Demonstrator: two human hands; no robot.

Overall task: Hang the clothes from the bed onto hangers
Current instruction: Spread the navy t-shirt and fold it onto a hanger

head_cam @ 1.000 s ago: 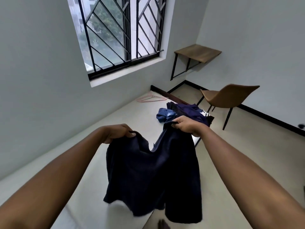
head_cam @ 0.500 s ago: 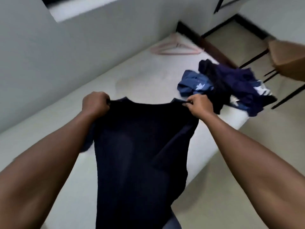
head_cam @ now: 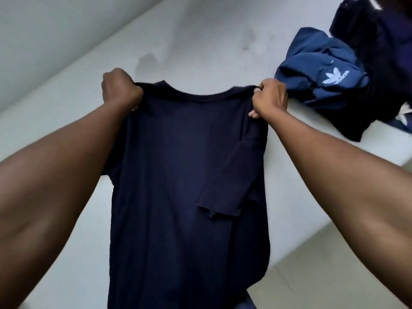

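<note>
One navy T-shirt (head_cam: 185,166) hangs above the bed (head_cam: 200,41), a sleeve (head_cam: 225,188) folded across its body; that fold could snag a hanger, and none is in view. My left grip (head_cam: 120,88) and right grip (head_cam: 270,98), arms outstretched, each clench a shoulder, knuckles up.

Both bare forearms reached forward from the lower corners of the view, drawing closer together toward the wrists. The left grip (head_cam: 121,88) was a closed fist with its back to the camera, bunching one shoulder of the navy T-shirt (head_cam: 178,163). The right grip (head_cam: 270,98) clutched the other shoulder, fingers curled round the fabric edge, a few fingertips showing on its inner side. Both were at about the same height, well apart.
</note>
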